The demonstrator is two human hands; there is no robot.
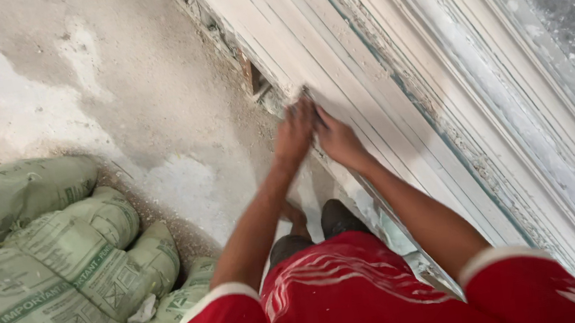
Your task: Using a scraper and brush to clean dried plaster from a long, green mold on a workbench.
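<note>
Head view: a person in a red shirt with white-edged sleeves looks down at both arms, stretched toward a white moulded frame (396, 90) that runs diagonally across the right side of the picture.
Left hand: the left hand (294, 133) presses against the lower edge of the frame, fingers curled close together – whether it grips something small there cannot be told.
Right hand: the right hand (338, 138) lies just beside the left, touching it, fingers narrow and laid flat on the frame's ridged white surface.
Frame: long parallel grooves, dusted white, with a flaking greenish strip along one ridge; a dark gap (253, 79) shows where its base meets the floor, just above the hands.
Floor: a rough concrete floor (109, 81) – patched with pale powder – fills the upper left.
Sacks: green sacks (59, 262) lie stacked at lower left, well apart from the hands, with a crumpled white scrap (143, 310) resting on them.
Feet: one bare foot (297, 219) shows beneath the arms, near the frame's base.
</note>
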